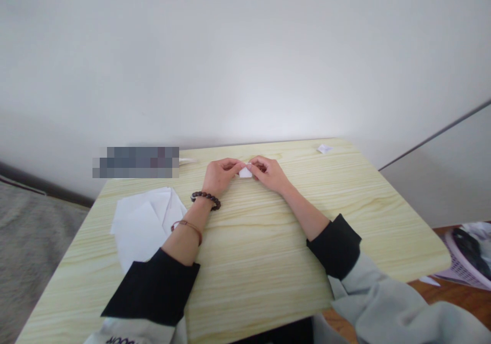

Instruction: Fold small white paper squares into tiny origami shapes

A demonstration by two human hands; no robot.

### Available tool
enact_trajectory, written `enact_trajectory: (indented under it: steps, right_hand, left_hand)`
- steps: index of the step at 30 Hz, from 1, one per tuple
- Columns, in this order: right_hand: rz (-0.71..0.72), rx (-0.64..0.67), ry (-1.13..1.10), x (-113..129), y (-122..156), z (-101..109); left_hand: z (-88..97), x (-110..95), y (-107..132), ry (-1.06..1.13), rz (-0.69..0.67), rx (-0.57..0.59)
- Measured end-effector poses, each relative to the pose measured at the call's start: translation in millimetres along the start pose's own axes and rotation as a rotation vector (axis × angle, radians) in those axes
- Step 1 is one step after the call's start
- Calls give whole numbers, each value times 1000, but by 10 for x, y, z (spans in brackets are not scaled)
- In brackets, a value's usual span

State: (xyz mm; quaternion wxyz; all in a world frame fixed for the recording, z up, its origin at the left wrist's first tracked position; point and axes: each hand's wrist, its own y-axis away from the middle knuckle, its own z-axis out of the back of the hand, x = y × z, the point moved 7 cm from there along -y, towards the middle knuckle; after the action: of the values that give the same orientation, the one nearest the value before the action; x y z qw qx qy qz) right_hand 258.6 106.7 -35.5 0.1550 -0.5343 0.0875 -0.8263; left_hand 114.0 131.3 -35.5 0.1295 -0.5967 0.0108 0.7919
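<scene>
A small folded piece of white paper [245, 172] lies on the light wooden table [261, 241] near its far edge. My left hand [221, 175] pinches the paper's left side with curled fingers. My right hand [268, 172] pinches its right side, fingers bent over it. Both hands rest on the tabletop and meet at the paper. A dark bead bracelet and a thin brown band sit on my left wrist.
A loose stack of white paper sheets [146, 221] lies at the left of the table. A small folded paper piece [324, 149] sits at the far right corner. A white wall stands behind. A lilac basket [470, 257] is on the floor at right.
</scene>
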Motion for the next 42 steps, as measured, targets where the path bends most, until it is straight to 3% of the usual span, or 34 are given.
enact_trajectory:
  steps: [15, 23, 42]
  right_hand:
    - [-3, 48, -38, -4, -12, 0]
    - [-39, -32, -101, -68, -31, 62]
    - [-61, -2, -127, -83, -33, 27]
  left_hand:
    - [3, -2, 8, -15, 32, 6]
    - [-59, -43, 29, 81, 18, 108]
    - [-31, -38, 20, 9, 19, 78]
